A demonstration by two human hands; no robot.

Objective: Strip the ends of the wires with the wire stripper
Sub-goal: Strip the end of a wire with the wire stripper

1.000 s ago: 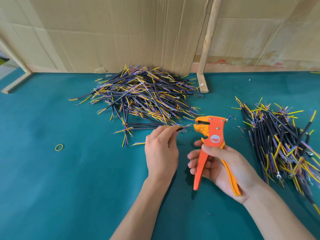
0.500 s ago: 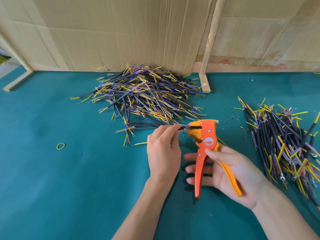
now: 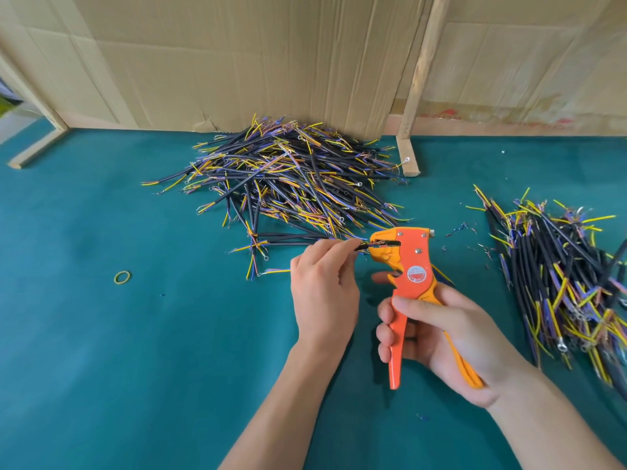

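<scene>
So the left hand [image 3: 324,293] has 1 wire [image 3: 360,246] pinched between thumb and fingertips, and that wire runs pretty much flat, left to right, with its free end poked into the mouth of the orange wire stripper [image 3: 407,266]. The right hand [image 3: 437,337] is wrapped around both handles, fingers curled on the front one, and they look only partly squeezed to me. Everything hinges on that line: the wire goes straight in sideways from the left, the tool's head stands just to the right of the pinching fingers, handles hanging down toward the person. Main wire pile [image 3: 288,178] sits behind on the teal table [image 3: 101,368], another pile [image 3: 559,276] off right
</scene>
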